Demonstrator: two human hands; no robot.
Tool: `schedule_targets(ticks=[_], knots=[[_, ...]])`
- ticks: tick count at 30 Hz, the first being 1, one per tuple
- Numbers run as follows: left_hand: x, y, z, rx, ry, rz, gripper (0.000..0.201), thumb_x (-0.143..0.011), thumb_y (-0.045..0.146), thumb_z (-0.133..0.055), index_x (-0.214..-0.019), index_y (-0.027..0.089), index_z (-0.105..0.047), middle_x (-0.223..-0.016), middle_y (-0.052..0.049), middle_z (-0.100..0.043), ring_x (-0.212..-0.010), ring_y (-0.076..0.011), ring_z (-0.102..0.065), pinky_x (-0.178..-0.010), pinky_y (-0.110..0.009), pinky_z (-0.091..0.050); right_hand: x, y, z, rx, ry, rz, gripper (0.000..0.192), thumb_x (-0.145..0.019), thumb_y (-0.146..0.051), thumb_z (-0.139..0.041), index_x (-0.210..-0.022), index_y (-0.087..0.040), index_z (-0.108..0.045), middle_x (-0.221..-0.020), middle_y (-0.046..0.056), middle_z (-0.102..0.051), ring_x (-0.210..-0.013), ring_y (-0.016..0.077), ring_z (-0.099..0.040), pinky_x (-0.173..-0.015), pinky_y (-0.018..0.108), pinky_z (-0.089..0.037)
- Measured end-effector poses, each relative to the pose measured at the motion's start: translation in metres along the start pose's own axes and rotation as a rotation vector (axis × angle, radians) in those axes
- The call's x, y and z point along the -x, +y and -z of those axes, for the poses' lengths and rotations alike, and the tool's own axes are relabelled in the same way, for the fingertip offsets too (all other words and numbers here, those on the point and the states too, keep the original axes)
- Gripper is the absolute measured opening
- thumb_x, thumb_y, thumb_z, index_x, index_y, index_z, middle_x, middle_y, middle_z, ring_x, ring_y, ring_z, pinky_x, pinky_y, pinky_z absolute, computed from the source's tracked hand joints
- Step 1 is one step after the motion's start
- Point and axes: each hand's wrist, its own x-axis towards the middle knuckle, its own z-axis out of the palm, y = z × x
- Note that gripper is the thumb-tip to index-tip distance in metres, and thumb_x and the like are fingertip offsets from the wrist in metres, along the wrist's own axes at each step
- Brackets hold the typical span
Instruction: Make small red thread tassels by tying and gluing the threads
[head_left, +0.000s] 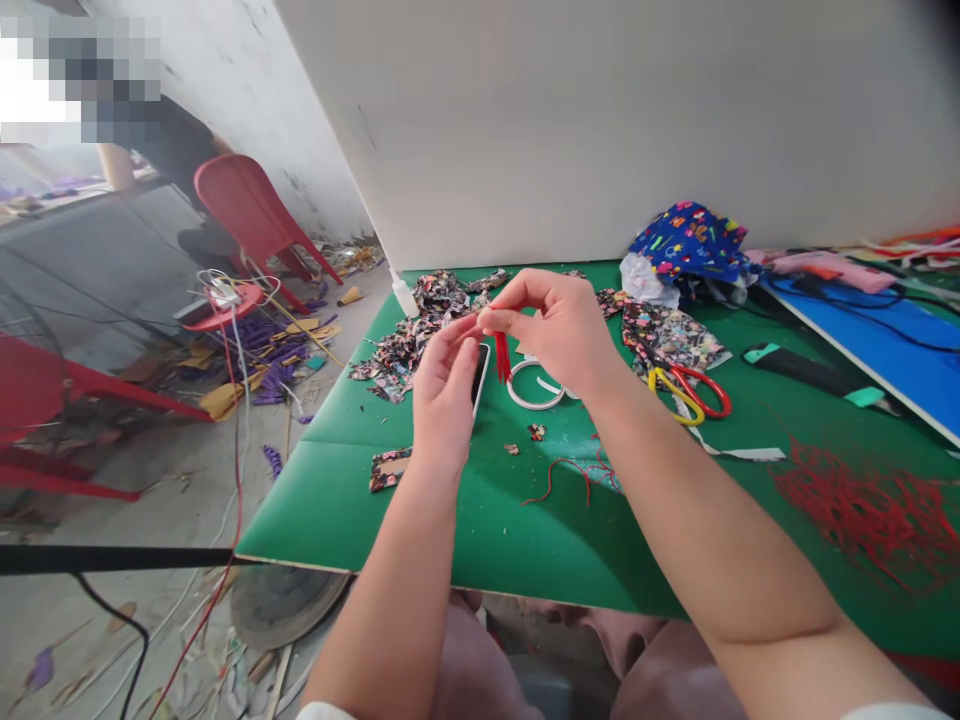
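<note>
My left hand (444, 395) and my right hand (559, 325) meet above the green table (420, 500). Together they pinch a short bundle of red cord (502, 356) that hangs down between the fingertips. Just under the hands lie a phone (480, 378), partly hidden by my left hand, and a white tape ring (534, 388). A loose red cord piece (559, 470) curls on the table in front of me.
Scissors with red and yellow handles (690, 390), patterned paper scraps (420, 335), a blue patterned bag (694, 240), a teal-ended cutter (814, 375) and a heap of red cord (874, 515) lie around. Red chairs (251, 215) stand left; a person sits behind them.
</note>
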Motion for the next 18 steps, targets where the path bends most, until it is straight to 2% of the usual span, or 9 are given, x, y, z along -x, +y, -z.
schedule_targets(ticks=[3, 7, 11, 14, 18], knots=[[0.005, 0.009, -0.006, 0.104, -0.112, 0.04, 0.038, -0.078, 0.036, -0.06, -0.115, 0.028, -0.058, -0.112, -0.004, -0.065, -0.101, -0.0168, -0.061, -0.085, -0.028, -0.048, 0.002, -0.004, -0.006, -0.043, -0.054, -0.032, 0.013, -0.071, -0.027, -0.068, -0.065, -0.017, -0.061, -0.064, -0.003, -0.062, -0.061, 0.0088, -0.054, -0.059, 0.024, -0.044], [0.006, 0.011, -0.006, 0.1, -0.05, 0.004, 0.035, -0.073, 0.036, -0.066, -0.107, 0.026, -0.064, -0.114, -0.005, -0.065, -0.101, -0.0191, -0.062, -0.08, -0.028, -0.052, 0.005, -0.007, -0.012, -0.106, -0.104, -0.067, 0.013, -0.071, -0.027, -0.068, -0.064, -0.018, -0.062, -0.066, -0.002, -0.062, -0.065, 0.0101, -0.055, -0.061, 0.025, -0.045], [0.004, 0.01, -0.002, 0.057, -0.007, 0.005, 0.036, -0.071, 0.036, -0.069, -0.105, 0.025, -0.066, -0.092, -0.003, -0.071, -0.084, -0.0173, -0.065, -0.072, -0.028, -0.053, 0.006, -0.005, -0.015, -0.217, -0.119, -0.119, 0.017, -0.071, -0.033, -0.068, -0.066, -0.018, -0.059, -0.067, -0.002, -0.06, -0.064, 0.0105, -0.054, -0.059, 0.025, -0.044], [0.004, 0.01, -0.001, 0.062, 0.032, 0.033, 0.038, -0.069, 0.035, -0.07, -0.106, 0.027, -0.066, -0.081, -0.001, -0.071, -0.079, -0.0162, -0.065, -0.067, -0.027, -0.053, 0.006, 0.0, -0.015, -0.202, -0.083, -0.068, 0.019, -0.072, -0.033, -0.067, -0.064, -0.019, -0.057, -0.068, -0.002, -0.056, -0.068, 0.0106, -0.053, -0.065, 0.027, -0.044], [0.003, 0.009, -0.001, 0.107, 0.062, 0.094, 0.018, -0.067, 0.032, -0.072, -0.082, 0.021, -0.071, -0.066, 0.001, -0.068, -0.061, -0.0104, -0.06, -0.057, -0.022, -0.049, 0.004, 0.006, -0.015, -0.075, -0.007, -0.002, 0.019, -0.07, -0.032, -0.069, -0.064, -0.019, -0.058, -0.073, -0.002, -0.053, -0.074, 0.0111, -0.051, -0.071, 0.029, -0.041]])
